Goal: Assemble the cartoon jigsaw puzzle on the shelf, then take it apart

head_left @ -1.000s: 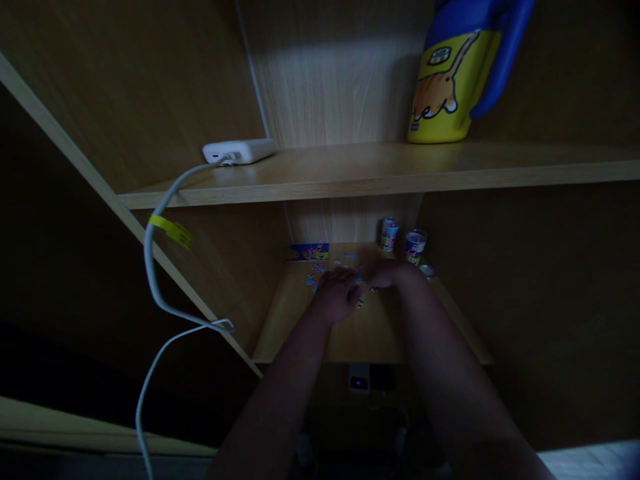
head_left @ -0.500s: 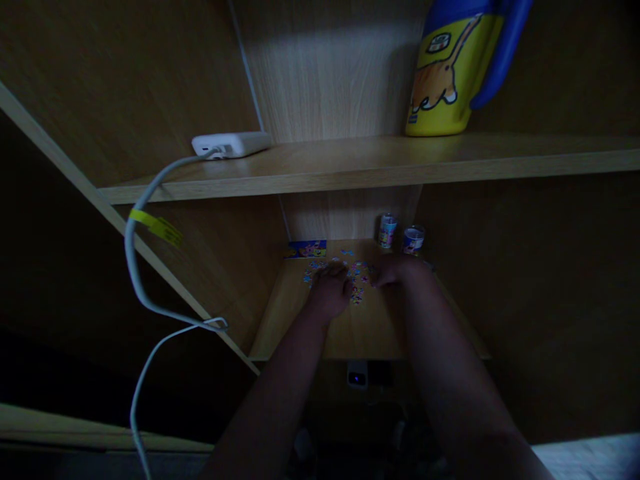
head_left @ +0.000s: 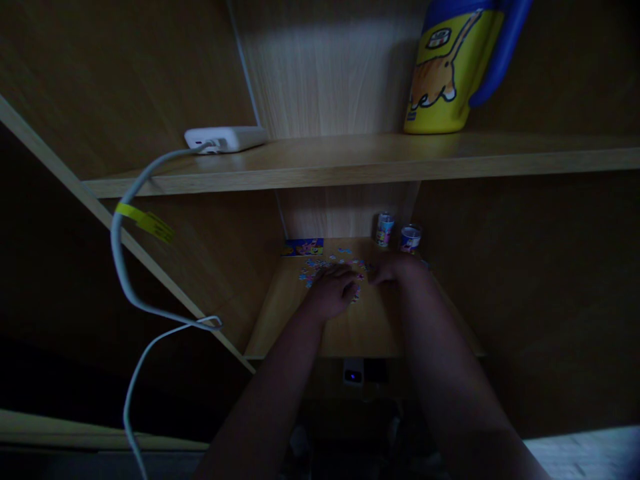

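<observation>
Small colourful jigsaw puzzle pieces (head_left: 309, 272) lie scattered on the lower wooden shelf board (head_left: 367, 330). Over the middle of them rests my left hand (head_left: 332, 293), palm down, fingers stretched forward and the thumb apart; it covers some pieces. My right hand (head_left: 395, 268) is at the right edge of the pieces, its fingers bent and pressed together toward the left. Whatever is between those fingertips is too dark and small to make out. Behind the pieces, a blue picture card (head_left: 303, 247) lies at the back left.
Two small printed cans, one taller (head_left: 385, 230) and one open and wider (head_left: 411, 238), stand at the back right. The upper shelf (head_left: 320, 177) bears a white power bank (head_left: 227, 139) with a hanging cable (head_left: 117, 247) and a yellow-blue jug (head_left: 445, 73).
The view has shifted slightly. My left hand has moved a little over the pieces, with its thumb further out. My right hand stays near the right edge of the pieces.
</observation>
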### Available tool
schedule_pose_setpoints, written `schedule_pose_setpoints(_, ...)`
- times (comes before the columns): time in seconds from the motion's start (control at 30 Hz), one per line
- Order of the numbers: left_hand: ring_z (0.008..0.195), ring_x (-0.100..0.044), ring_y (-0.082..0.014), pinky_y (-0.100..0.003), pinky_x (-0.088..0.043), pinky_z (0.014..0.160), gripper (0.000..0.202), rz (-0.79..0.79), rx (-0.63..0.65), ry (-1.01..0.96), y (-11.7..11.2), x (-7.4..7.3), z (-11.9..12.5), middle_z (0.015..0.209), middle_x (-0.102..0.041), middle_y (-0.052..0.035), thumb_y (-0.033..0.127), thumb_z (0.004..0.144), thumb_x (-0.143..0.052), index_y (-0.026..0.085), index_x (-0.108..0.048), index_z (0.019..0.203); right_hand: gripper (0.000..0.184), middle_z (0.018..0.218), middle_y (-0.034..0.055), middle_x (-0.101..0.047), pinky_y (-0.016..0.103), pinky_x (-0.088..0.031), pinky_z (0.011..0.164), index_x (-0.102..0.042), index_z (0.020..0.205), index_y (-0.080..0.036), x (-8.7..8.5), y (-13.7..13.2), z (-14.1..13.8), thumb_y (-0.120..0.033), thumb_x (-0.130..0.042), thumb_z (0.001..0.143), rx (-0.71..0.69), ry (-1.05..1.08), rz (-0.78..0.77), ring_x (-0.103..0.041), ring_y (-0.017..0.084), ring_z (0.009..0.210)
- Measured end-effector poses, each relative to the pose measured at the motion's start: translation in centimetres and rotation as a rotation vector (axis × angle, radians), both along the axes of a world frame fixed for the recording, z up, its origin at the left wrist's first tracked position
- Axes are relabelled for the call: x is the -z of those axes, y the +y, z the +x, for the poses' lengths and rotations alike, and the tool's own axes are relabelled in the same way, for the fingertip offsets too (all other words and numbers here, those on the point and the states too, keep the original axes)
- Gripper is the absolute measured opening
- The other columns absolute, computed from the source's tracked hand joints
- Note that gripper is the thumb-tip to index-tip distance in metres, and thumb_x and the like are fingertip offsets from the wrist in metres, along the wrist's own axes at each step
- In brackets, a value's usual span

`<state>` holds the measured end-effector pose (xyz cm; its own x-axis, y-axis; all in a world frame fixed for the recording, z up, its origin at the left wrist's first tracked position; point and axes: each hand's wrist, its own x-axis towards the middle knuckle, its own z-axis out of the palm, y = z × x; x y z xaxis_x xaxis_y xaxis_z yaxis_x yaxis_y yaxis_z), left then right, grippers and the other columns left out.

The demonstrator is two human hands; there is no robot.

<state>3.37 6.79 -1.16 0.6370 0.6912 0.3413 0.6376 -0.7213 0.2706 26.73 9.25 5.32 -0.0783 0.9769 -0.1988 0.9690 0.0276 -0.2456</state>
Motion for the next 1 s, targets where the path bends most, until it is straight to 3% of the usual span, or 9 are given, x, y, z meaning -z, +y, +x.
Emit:
schedule_pose_setpoints(0.1,0.148,-0.060,-0.0245,-0.048,-0.041,0.129,0.030,-0.005,-0.012,-0.028,-0.1,-0.2,0.0,0.151,-0.074,-0.0038,0.037,0.111,-0.060,0.033,-0.077,0.135,0.014,0.083,0.0099,-0.085,0.027,-0.059,0.066,-0.084,0.077,-0.020,-0.4,0.0,-0.3,-0.028,-0.096,0.078,-0.046,-0.018,-0.153,-0.081,0.024,0.074)
schedule_pose_setpoints(0.23,0.136,-0.066,-0.0265,-0.048,-0.047,0.122,0.021,0.014,-0.006,-0.063,0.1,-0.2,0.0,0.137,-0.078,-0.0053,0.037,0.110,-0.063,0.030,-0.079,0.122,0.008,0.094,0.0066,-0.087,0.022,-0.055,0.068,-0.087,0.089,-0.020,-0.9,0.2,-0.7,-0.027,-0.089,0.086,-0.140,0.000,-0.217,-0.081,0.020,0.082)
schedule_pose_setpoints(0.33,0.131,-0.068,-0.0279,-0.049,-0.051,0.117,0.016,0.040,0.012,-0.085,0.2,-0.1,0.0,0.132,-0.079,-0.0063,0.036,0.109,-0.066,0.028,-0.079,0.116,0.016,0.101,0.0065,-0.088,0.020,-0.054,0.070,-0.088,0.104,-0.018,-1.1,0.4,-0.7,-0.022,-0.083,0.089,-0.209,0.035,-0.243,-0.081,0.019,0.087)
schedule_pose_setpoints(0.5,0.127,-0.069,-0.0281,-0.049,-0.052,0.115,0.013,0.038,0.017,-0.097,0.4,-0.1,0.0,0.128,-0.080,-0.0063,0.033,0.108,-0.067,0.028,-0.078,0.114,0.016,0.096,0.0069,-0.086,0.019,-0.051,0.065,-0.088,0.105,-0.017,-1.0,0.8,-0.8,-0.018,-0.077,0.093,-0.180,0.076,-0.129,-0.079,0.017,0.083)
schedule_pose_setpoints(0.63,0.127,-0.069,-0.0283,-0.049,-0.052,0.114,0.013,0.030,0.029,-0.099,0.6,0.0,0.0,0.128,-0.079,-0.0068,0.031,0.106,-0.068,0.027,-0.078,0.113,0.018,0.094,0.0059,-0.087,0.019,-0.054,0.070,-0.088,0.105,-0.017,-0.5,1.2,-1.6,-0.016,-0.072,0.097,-0.139,0.148,0.018,-0.079,0.016,0.082)
schedule_pose_setpoints(0.73,0.127,-0.069,-0.0284,-0.049,-0.052,0.115,0.014,0.031,0.031,-0.110,0.5,0.0,0.0,0.129,-0.079,-0.0069,0.027,0.104,-0.069,0.028,-0.079,0.114,0.026,0.106,0.0069,-0.088,0.020,-0.057,0.081,-0.087,0.115,-0.018,0.1,1.6,-2.0,-0.010,-0.071,0.096,-0.124,0.156,0.079,-0.082,0.017,0.092)
schedule_pose_setpoints(0.87,0.123,-0.070,-0.0281,-0.048,-0.053,0.112,0.014,0.034,0.034,-0.121,0.3,-0.2,0.0,0.124,-0.079,-0.0071,0.030,0.105,-0.068,0.028,-0.079,0.113,0.033,0.135,0.0112,-0.083,0.025,-0.054,0.106,-0.086,0.123,-0.019,0.9,2.2,-1.3,-0.010,-0.064,0.101,-0.080,0.033,0.264,-0.077,0.022,0.125)
schedule_pose_setpoints(1.0,0.122,-0.070,-0.0280,-0.048,-0.054,0.111,0.013,0.046,0.044,-0.130,0.3,-0.2,0.0,0.121,-0.080,-0.0068,0.028,0.105,-0.068,0.027,-0.079,0.111,0.027,0.134,0.0143,-0.082,0.028,-0.056,0.104,-0.088,0.118,-0.019,1.7,2.8,-0.8,-0.015,-0.069,0.100,-0.055,-0.048,0.200,-0.078,0.026,0.124)
